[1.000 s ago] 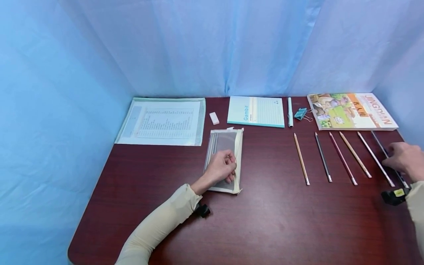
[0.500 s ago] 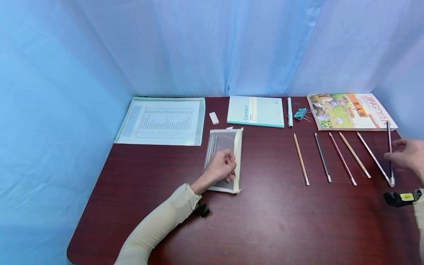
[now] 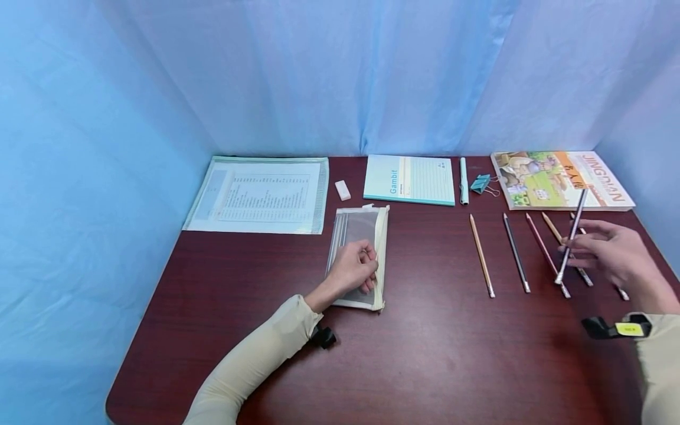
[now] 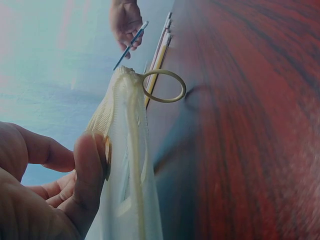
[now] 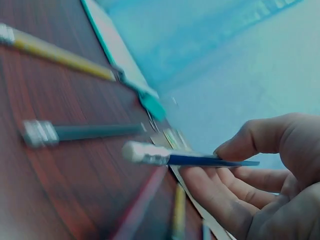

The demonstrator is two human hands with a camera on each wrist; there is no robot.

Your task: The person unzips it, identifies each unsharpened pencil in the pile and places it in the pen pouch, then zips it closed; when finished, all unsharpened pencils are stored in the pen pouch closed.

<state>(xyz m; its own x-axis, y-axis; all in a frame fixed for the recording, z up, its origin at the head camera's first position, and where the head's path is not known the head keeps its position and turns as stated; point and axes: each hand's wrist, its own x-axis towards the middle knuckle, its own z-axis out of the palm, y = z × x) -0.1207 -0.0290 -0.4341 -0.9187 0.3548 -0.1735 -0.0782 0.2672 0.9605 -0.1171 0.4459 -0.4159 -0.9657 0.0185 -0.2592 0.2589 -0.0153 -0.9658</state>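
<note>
A see-through mesh pencil pouch (image 3: 366, 227) with a cream zip edge lies left of centre on the table. My left hand (image 3: 355, 268) is over it, pinching its zip edge; in the left wrist view a gold zip pull (image 4: 108, 156) shows at the thumb, and a ring (image 4: 165, 72) sticks out from the pouch's far end. My right hand (image 3: 616, 254) holds a dark blue pencil (image 3: 580, 208) between thumb and fingers, raised above the row of pencils. Its white eraser end (image 5: 135, 152) points away from the palm in the right wrist view.
Below the held pencil and left of it lie a yellow pencil (image 3: 481, 255), a dark pencil (image 3: 516, 251), a red pencil (image 3: 538, 241) and others. Along the back are a document folder (image 3: 260, 195), eraser (image 3: 342, 190), notebook (image 3: 409, 180), pen (image 3: 464, 180), binder clip (image 3: 481, 184) and book (image 3: 536, 168).
My right hand has lifted the dark blue pencil from the right end of the row and carried it left, tilting it. The left hand stays on the pouch.
</note>
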